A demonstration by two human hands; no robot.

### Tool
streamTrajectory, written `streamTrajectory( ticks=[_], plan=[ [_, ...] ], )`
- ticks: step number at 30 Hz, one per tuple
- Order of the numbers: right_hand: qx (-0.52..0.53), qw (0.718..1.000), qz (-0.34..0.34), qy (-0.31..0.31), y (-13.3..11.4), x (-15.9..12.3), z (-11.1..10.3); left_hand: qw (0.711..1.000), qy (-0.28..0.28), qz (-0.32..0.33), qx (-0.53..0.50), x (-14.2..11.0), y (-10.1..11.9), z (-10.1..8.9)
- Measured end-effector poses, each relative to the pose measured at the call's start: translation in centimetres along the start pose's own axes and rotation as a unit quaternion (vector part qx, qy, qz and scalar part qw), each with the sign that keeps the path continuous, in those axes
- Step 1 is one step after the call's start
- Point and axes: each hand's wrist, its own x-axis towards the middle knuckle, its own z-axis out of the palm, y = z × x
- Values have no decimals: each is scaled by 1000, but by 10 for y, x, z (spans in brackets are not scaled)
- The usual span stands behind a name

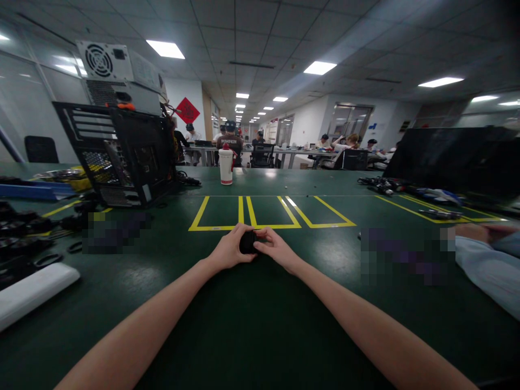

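Note:
A small, dark, rounded object [247, 242] is held between my two hands over the green table [260, 314]; its exact kind does not show. My left hand [231, 248] wraps its fingers and thumb around the left side of it. From the right, my right hand [273, 246] pinches at the same object, thumb against its near face. Both hands are closed on it, just short of the yellow tape rectangles [274, 226] on the tabletop. Parts of the object lie hidden behind my fingers.
An open black computer case [122, 157] carries a power supply [117, 65] at the left. A white cup [226, 167] stands farther back. Black cables [24, 233] and a white bar [36, 292] lie left. A person's sleeve [487, 265] rests at the right, near a dark monitor [450, 162].

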Motion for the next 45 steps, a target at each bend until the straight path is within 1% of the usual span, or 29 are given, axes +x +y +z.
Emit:
streamTrajectory(
  ticks=[4, 7, 11, 14, 19, 22, 27, 32, 38, 45],
  plan=[
    [6, 1000, 10, 6, -1, 1, 1, 1000, 7, -2, 2, 0, 1, -1],
    [11, 1000, 5, 7, -3, 2, 2, 1000, -8, -2, -4, -1, 5, -5],
    [24, 999, 23, -9, -5, 1, 1, 1000, -21, -2, -14, -2, 7, -8],
    [31, 999, 18, -20, -5, 0, 1, 1000, -9, -4, -14, -2, 4, -5],
    [20, 999, 25, 16, -4, -1, 3, 1000, 9, 2, -7, 0, -2, 2],
    [31, 999, 29, 20, -2, 1, 3, 1000, 17, 7, 2, 0, -3, 3],
    [25, 999, 26, 7, 0, 2, 0, 1000, 12, 3, -3, 0, -1, 2],
    [37, 999, 4, -18, -3, 0, 0, 1000, 7, -6, -4, -1, 0, 1],
    [12, 1000, 16, 17, -3, -1, 2, 1000, 8, 1, -7, 0, 1, 0],
    [4, 999, 33, 2, 3, 2, -1, 1000, 3, 0, -8, -1, 1, 0]
  ],
)
